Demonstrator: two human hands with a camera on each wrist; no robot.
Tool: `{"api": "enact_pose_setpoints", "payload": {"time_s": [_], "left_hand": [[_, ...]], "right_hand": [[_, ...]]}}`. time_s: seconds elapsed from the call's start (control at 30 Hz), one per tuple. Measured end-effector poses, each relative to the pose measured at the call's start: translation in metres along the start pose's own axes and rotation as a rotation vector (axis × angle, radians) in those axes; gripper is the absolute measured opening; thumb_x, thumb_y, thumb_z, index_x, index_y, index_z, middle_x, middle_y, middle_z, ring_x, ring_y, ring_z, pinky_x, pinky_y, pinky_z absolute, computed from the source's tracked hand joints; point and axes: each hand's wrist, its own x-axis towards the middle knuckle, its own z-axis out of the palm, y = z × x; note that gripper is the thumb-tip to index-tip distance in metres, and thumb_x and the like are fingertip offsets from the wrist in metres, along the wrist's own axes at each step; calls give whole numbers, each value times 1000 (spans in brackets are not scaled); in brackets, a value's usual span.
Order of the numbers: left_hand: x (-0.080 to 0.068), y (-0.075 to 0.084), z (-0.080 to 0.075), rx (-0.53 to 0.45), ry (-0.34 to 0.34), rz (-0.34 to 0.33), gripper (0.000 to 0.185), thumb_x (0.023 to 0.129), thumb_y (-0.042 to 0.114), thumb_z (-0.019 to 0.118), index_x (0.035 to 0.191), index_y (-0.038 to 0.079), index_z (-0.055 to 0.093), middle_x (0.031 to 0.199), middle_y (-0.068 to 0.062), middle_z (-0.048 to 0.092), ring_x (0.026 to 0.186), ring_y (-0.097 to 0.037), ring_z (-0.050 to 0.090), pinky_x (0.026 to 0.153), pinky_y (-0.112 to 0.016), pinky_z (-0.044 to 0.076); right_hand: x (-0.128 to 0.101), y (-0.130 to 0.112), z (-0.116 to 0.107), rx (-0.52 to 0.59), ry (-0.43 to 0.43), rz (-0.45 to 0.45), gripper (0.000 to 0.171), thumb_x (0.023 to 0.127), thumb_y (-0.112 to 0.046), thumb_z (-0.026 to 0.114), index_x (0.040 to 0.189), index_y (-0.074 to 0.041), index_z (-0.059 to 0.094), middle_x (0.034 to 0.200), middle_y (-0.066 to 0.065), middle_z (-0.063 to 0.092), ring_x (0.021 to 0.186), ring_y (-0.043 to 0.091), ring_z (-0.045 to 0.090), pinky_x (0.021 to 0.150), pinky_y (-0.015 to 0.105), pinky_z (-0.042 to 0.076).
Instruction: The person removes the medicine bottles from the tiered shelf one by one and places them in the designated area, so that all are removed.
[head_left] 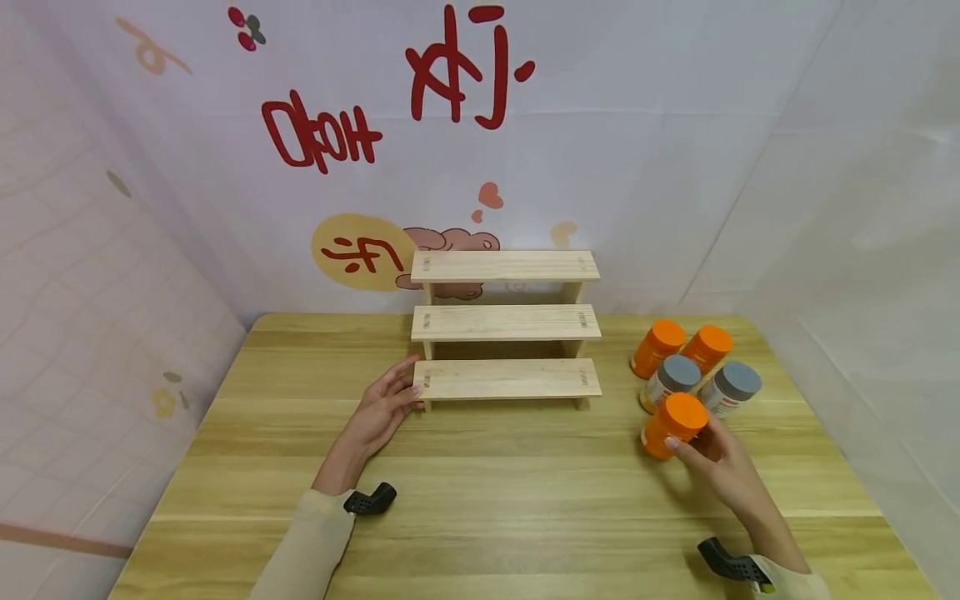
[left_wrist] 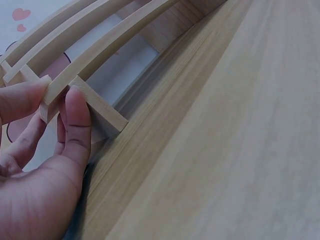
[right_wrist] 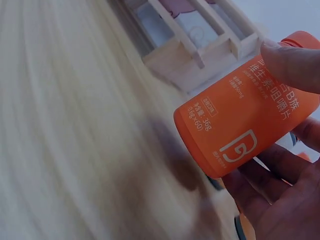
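Note:
A three-tier wooden step shelf (head_left: 507, 380) stands at the back middle of the table. My left hand (head_left: 382, 410) pinches the left end of its lowest board; in the left wrist view the thumb (left_wrist: 22, 100) lies on the board's upper side and a finger (left_wrist: 77, 117) under it. On the right, my right hand (head_left: 723, 467) grips an orange vitamin bottle (head_left: 672, 427) between thumb and fingers. The right wrist view shows this bottle (right_wrist: 235, 110) tilted above the table, its shadow below and its printed label towards the camera.
Behind the held bottle stand two grey-lidded bottles (head_left: 678, 372) and two more orange bottles (head_left: 663, 337), close together near the table's right edge. A printed wall sheet (head_left: 637, 167) rises at the back. The wooden table (head_left: 495, 500) stretches in front of the shelf.

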Motion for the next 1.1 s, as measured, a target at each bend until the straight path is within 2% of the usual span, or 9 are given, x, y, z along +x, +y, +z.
{"api": "enact_pose_setpoints", "payload": {"time_s": [0.2,0.37,0.63,0.9,1.03,1.1], "left_hand": [[0,1,-1,-9,3,-1,71,101,2,61,163,10,26,126,-4,55,103,-12,61,82,-22,57],[-3,2,-2,3,11,6,70,102,1,60,163,10,27,127,-5,54,103,-12,61,83,-22,57],[-4,0,-5,10,11,16,71,102,0,59,164,8,24,128,-6,53,105,-12,60,83,-22,57],[-6,4,-7,58,1,9,69,103,6,60,163,13,28,127,-6,54,101,-12,62,83,-24,58],[-11,9,-13,148,-4,4,65,106,17,59,163,13,28,119,-6,57,97,-15,64,83,-26,60],[-16,13,-17,205,5,1,64,107,22,58,163,12,29,117,-7,59,97,-16,65,83,-28,61]], "right_hand": [[-2,11,-3,-42,5,-28,59,97,-1,68,151,-3,44,130,-28,54,115,-13,55,92,6,48],[-3,14,-5,-32,-36,-6,56,99,-5,66,151,-2,43,131,-29,53,116,-15,53,90,7,50],[1,20,-9,-22,-76,-36,54,99,-3,65,149,2,43,132,-30,52,118,-16,52,89,9,52],[-1,12,-13,-89,-83,4,55,99,-10,68,149,-1,45,130,-35,49,115,-19,51,89,6,49],[-1,2,-18,-183,-96,40,60,98,-18,71,151,-8,45,135,-21,53,115,-14,54,91,8,49],[-1,-3,-21,-234,-118,77,66,98,-25,72,155,-14,41,142,-6,54,120,1,59,96,21,54]]}}
